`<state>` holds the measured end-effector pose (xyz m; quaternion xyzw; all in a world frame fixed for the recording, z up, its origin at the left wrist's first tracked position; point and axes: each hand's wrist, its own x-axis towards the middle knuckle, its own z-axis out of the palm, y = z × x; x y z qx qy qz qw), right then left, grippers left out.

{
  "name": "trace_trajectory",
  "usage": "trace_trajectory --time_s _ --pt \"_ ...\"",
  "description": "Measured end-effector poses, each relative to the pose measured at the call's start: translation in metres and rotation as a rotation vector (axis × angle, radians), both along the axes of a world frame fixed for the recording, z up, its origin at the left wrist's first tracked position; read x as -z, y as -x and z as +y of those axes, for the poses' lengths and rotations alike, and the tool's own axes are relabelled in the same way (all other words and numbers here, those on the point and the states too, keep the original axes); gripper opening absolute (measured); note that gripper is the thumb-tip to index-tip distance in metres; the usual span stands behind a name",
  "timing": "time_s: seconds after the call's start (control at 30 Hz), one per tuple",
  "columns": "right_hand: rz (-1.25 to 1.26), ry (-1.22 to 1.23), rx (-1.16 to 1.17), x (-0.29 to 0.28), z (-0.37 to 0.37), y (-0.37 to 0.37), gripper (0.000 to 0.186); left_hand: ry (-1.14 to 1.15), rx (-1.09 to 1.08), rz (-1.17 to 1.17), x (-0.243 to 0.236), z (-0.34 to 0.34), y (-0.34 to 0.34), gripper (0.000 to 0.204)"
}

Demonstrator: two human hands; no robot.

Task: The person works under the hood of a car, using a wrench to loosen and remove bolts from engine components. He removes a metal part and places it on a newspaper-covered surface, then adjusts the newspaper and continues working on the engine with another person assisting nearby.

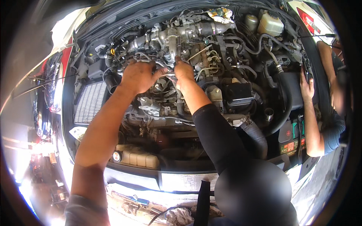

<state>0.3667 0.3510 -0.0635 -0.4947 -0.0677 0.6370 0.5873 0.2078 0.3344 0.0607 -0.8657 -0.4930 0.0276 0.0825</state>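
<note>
I have my left hand (pixel 142 76) curled among hoses and metal pipes on the engine (pixel 201 56), its thumb reaching toward a short silvery piece (pixel 167 74). My right hand (pixel 183 73) is closed just to the right of it, beside that piece and below an upright metal intake pipe (pixel 172 45). What exactly either hand grips is hidden by the fingers. A bundle of thin fuel lines (pixel 209 60) lies right of my right hand, and a silver bracket (pixel 149 103) sits below my left hand.
Another person's hand (pixel 307 86) rests at the right edge of the bay, near a black box (pixel 290 92) and the battery (pixel 286 137). A finned intercooler (pixel 88 103) is at left, a translucent tank (pixel 139 159) along the front, and a crumpled rag (pixel 220 14) at the back.
</note>
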Motion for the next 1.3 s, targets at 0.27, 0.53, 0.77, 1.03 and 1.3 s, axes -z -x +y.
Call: trace_trajectory --time_s 0.27,0.53,0.77,1.03,1.3 --pt "0.063 -0.046 0.017 -0.037 -0.029 -0.014 0.036 0.108 0.101 0.115 -0.059 -0.035 -0.019 0.056" --pt "0.053 0.002 -0.120 -0.018 -0.020 0.028 0.046 0.088 0.085 0.007 -0.054 -0.051 0.023 0.056" --pt "0.142 0.040 -0.078 -0.016 -0.002 0.040 0.038 0.057 0.128 0.114 -0.051 -0.016 0.033 0.055" --pt "0.528 -0.157 -0.067 0.009 -0.006 0.039 0.032 -0.200 0.443 0.362 -0.065 -0.030 -0.027 0.036" --pt "0.328 0.006 -0.051 -0.017 -0.003 0.044 0.030 -0.108 0.269 0.375 -0.098 -0.027 -0.027 0.041"
